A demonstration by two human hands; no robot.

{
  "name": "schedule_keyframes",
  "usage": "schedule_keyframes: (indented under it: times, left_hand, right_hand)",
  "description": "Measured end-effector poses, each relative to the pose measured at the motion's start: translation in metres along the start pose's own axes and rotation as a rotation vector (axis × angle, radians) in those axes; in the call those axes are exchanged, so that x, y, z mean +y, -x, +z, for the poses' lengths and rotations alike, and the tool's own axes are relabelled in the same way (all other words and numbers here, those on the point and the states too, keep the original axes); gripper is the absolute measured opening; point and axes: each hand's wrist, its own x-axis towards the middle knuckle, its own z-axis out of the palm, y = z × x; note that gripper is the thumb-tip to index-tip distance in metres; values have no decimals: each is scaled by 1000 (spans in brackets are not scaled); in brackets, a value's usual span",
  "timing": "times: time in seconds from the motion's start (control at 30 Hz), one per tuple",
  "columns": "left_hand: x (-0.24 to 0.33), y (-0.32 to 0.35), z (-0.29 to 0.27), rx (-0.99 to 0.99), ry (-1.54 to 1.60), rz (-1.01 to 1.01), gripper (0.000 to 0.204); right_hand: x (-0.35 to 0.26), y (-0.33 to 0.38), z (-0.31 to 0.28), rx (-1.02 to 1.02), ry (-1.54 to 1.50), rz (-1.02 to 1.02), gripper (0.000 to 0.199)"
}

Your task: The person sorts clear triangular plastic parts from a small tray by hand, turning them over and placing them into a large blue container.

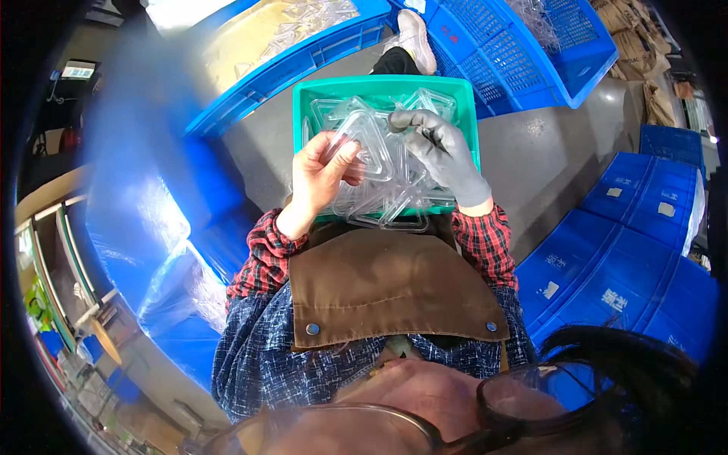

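Observation:
A green plastic bin (311, 95) rests on my lap, filled with several clear triangular plastic containers (428, 102). My bare left hand (322, 174) grips one clear triangular container (371, 144) by its left edge, lifted a little over the pile. My right hand (440, 148), in a grey glove, has its fingers curled on the right side of that same container, over the middle of the bin. I wear a red plaid shirt and a brown apron (387, 284).
Blue crates stand ahead: one (303, 57) at the upper left with clear plastic pieces, another (531, 53) at the upper right. Stacked blue lids or crates (629, 250) lie at my right. A blue bag-lined bin (163, 250) stands at my left. The floor is grey.

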Motion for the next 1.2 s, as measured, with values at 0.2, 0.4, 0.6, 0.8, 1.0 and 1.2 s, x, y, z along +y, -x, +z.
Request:
schedule_keyframes:
  times: [0.2, 0.4, 0.6, 0.8, 1.0, 1.2]
  left_hand:
    - [-7, -9, 5, 211, 165, -43, 20]
    - [-10, -13, 10, 275, -176, 212, 28]
    - [17, -22, 2, -213, -978, 624, 29]
    - [-2, -14, 10, 169, -8, -98, 23]
    - [-5, -10, 26, 239, 140, -109, 19]
    - [-6, -7, 30, 243, 177, -140, 23]
  right_hand:
    - [1, 3, 8, -23, 122, 56, 15]
    - [-15, 1, 22, 87, 24, 256, 18]
    - [-19, -11, 2, -90, 121, 188, 16]
    - [-11, 7, 12, 5, 72, -173, 19]
    - [18, 24, 23, 185, 567, -445, 14]
    - [25, 23, 27, 260, 701, -520, 18]
